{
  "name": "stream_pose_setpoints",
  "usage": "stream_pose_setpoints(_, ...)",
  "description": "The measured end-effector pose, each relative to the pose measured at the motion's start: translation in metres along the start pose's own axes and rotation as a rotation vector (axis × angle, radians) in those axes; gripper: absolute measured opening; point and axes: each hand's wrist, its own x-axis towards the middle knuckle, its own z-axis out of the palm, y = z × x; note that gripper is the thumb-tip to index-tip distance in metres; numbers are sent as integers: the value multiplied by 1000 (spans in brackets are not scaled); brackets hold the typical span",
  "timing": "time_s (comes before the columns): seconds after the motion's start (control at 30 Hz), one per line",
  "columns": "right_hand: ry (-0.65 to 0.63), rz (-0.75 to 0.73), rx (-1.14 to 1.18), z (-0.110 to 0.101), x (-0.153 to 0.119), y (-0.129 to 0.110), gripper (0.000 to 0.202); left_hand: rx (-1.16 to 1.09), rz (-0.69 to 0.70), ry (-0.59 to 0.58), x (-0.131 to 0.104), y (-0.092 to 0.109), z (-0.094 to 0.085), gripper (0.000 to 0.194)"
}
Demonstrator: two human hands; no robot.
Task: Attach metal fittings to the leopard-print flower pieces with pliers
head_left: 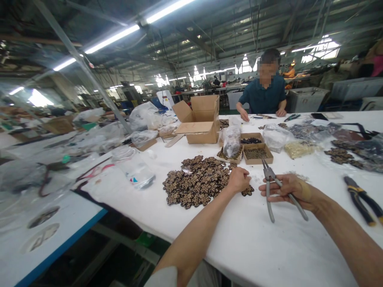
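My left hand (238, 179) is closed low over the white table, fingers curled and pinched; what they hold, if anything, is too small to make out. It is at the right edge of a pile of flower-shaped, leopard-patterned pieces (196, 181). One such piece (247, 190) lies apart, just below its fingers. My right hand (289, 189) is closed around a pair of grey-handled pliers (271, 175), the handles spread and the jaws pointing away from me. Small bits of metal (257, 178), too fine to identify, are scattered between the hands.
Beyond my hands stand small cardboard trays (257, 154) of tiny parts and an open carton (203, 119). Black-and-yellow pliers (363, 199) lie at the right. A plastic bottle (137, 171) lies left of the pile. Across the table (233, 239) a person (265, 95) works.
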Motion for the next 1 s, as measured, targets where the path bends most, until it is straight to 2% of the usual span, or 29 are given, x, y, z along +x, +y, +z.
stream_pose_setpoints(0.1, 3, -35, -3, 2, -4, 2, 52, 101, -31, -21, 5, 17, 6, 19)
stream_pose_setpoints(0.23, -23, -49, -19, 0, -9, 0, 50, 127, -78, -42, 10, 28, 9, 14)
stream_pose_setpoints(0.6, -4, -61, -41, -2, -11, 2, 50, 135, -158, -138, 33, 34, 20, 16)
stream_pose_setpoints(0.7, 13, -57, -51, 1, -9, 4, 50, 79, -132, -113, 30, 33, 16, 15)
stream_pose_setpoints(0.87, 26, -7, -17, 7, -4, 3, 51, -103, -73, 21, 21, 21, 1, 8)
stream_pose_setpoints(1.0, -22, 48, 83, 12, 3, 5, 56, -275, -82, 78, 19, 11, -4, 12)
